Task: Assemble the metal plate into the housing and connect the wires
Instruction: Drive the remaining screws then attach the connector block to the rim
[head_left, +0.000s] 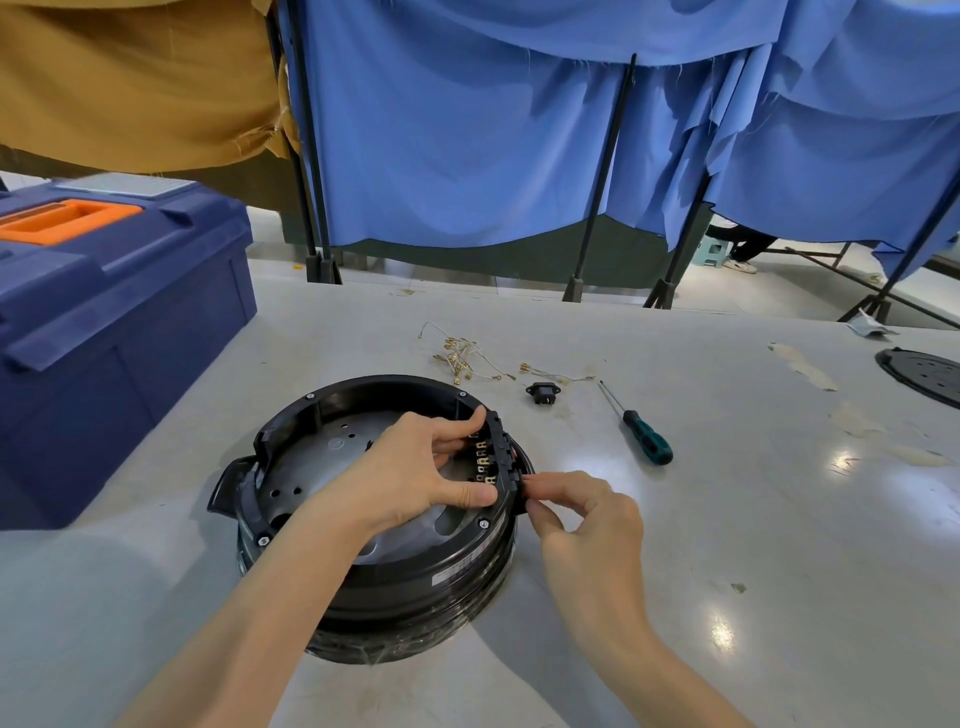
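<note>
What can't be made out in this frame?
Head view only.
Metal plate: middle hidden by the left hand, which grips the terminal strip.
Right hand fingers: what they pinch is too small to tell.
Housing label: print unreadable, too small.
Black disc: cut by right edge.

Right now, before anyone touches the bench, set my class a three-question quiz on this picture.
1. True or false: the screwdriver lies on the table, untouched.
2. The loose wires lie: A under the screwdriver; B on the table beyond the housing; C inside the housing.
3. Which hand reaches inside the housing to hold the connector strip?
Key: 1 true; 2 B; 3 the left hand.
</note>
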